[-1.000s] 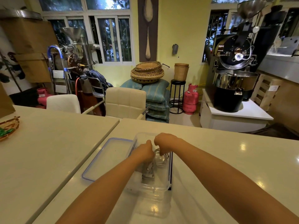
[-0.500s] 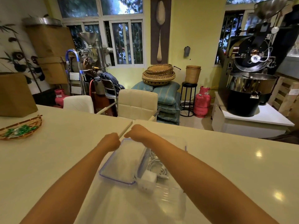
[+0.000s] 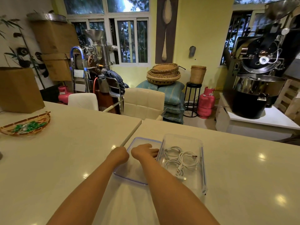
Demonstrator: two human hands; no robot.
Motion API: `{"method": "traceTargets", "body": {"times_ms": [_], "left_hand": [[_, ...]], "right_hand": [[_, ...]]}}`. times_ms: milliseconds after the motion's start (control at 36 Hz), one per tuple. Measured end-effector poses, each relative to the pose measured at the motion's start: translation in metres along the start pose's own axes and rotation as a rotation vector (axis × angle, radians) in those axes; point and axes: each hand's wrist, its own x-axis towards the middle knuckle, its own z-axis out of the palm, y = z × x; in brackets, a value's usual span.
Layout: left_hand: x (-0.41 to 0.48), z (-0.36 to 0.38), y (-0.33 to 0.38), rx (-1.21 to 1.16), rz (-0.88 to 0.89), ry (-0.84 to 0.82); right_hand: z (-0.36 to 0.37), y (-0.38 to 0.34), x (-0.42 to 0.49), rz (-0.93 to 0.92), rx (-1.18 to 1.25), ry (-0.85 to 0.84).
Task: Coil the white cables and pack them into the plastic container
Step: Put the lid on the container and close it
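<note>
Both hands have left the container (image 3: 184, 140) for the lid (image 3: 129, 174) beside it, the right hand (image 3: 143, 151) spread flat on it, the left hand (image 3: 120, 154) curled at its near-left edge, grip unclear, while the coiled white cables (image 3: 180, 158) lie packed just right of them, so closing looks next.

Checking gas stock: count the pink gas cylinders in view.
2. One cylinder stands on the floor right of the black stool; another sits behind the left white chair, partly hidden. Clutter may hide more.
</note>
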Motion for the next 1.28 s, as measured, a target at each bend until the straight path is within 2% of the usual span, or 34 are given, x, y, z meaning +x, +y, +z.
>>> {"method": "traceTargets", "body": {"times_ms": [56,167,417,722,889,1056,1278], "left_hand": [[0.004,0.004,-0.001,0.035,0.0,-0.002],[0.0,0.004,0.0,0.066,-0.015,0.009],[0.002,-0.004,-0.004,-0.09,-0.074,0.013],[0.001,-0.023,-0.013,-0.471,-0.202,0.014],[-0.007,-0.035,-0.023,-0.742,-0.249,0.052],[-0.023,-0.051,-0.009,-0.945,-0.173,0.061],[-0.058,-0.046,0.048,-0.965,-0.057,0.052]], "right_hand": [[0.004,-0.001,0.001,0.036,-0.085,0.007],[0.008,0.001,0.004,-0.015,-0.213,0.021],[0.006,0.01,0.005,-0.07,-0.138,0.059],[-0.008,0.012,-0.005,-0.152,0.139,-0.021],[-0.017,0.006,-0.015,-0.26,0.099,0.027],[-0.05,0.008,-0.023,-0.364,0.167,0.104],[-0.103,0.04,-0.036,-0.366,0.274,0.216]]}}
